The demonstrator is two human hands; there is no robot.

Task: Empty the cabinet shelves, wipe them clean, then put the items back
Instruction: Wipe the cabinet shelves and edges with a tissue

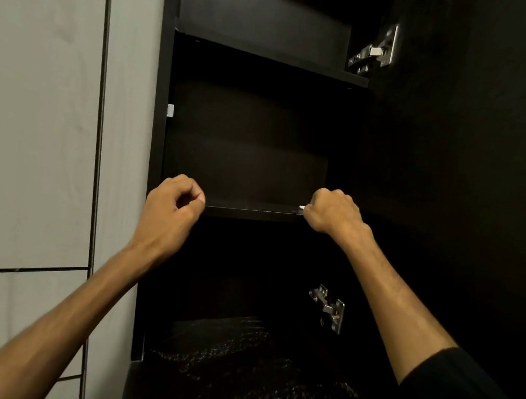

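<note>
Dark shelf (253, 211) | left hand (171, 208) curled; right hand (335, 211) pinching white bit (301, 207)

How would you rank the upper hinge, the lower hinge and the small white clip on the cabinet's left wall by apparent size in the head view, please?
1. Upper hinge and lower hinge: look alike, so unranked.
2. White clip: clearly smallest.

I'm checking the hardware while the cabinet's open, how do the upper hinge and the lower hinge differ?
The upper hinge sits above the upper shelf, level with the top compartment; the lower hinge sits below the middle shelf, beneath the right hand. The upper hinge catches more light; the lower hinge looks dimmer. Both are silver metal, mounted on the cabinet's right side.
</note>
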